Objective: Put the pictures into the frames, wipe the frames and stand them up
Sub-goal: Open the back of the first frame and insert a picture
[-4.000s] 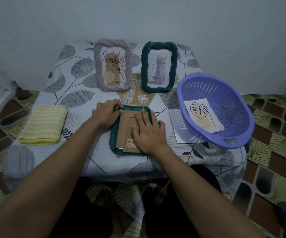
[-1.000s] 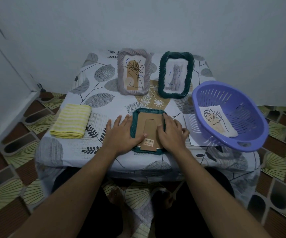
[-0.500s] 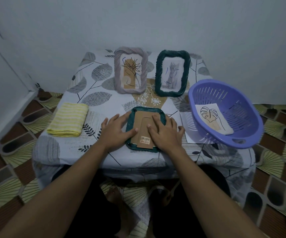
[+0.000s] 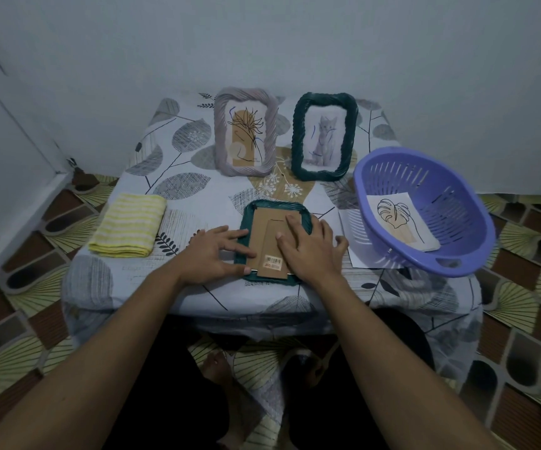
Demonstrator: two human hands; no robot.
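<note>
In the head view, the teal frame [image 4: 275, 206] lies face down, cardboard backing [image 4: 270, 235] up, and everything else is placed from it. The left hand [image 4: 212, 251] is no longer curled at the frame's far-left corner as it was four seconds ago. It now lies spread along the frame's left rim with its thumb at the backing's near-left corner, gripping nothing. The right hand [image 4: 311, 248] stays flat on the right part of the backing, fingers straight, pressing rather than holding. This suggests the backing is seated and the frame is ready to be turned over. Left of the frame, the yellow cloth [image 4: 129, 225] waits folded for the wipe. Beyond the frame, the grey frame [image 4: 222, 141] and the green frame [image 4: 298, 138] already stand filled. To its right, the purple basket [image 4: 457, 206] holds one leaf picture [image 4: 399, 219].
</note>
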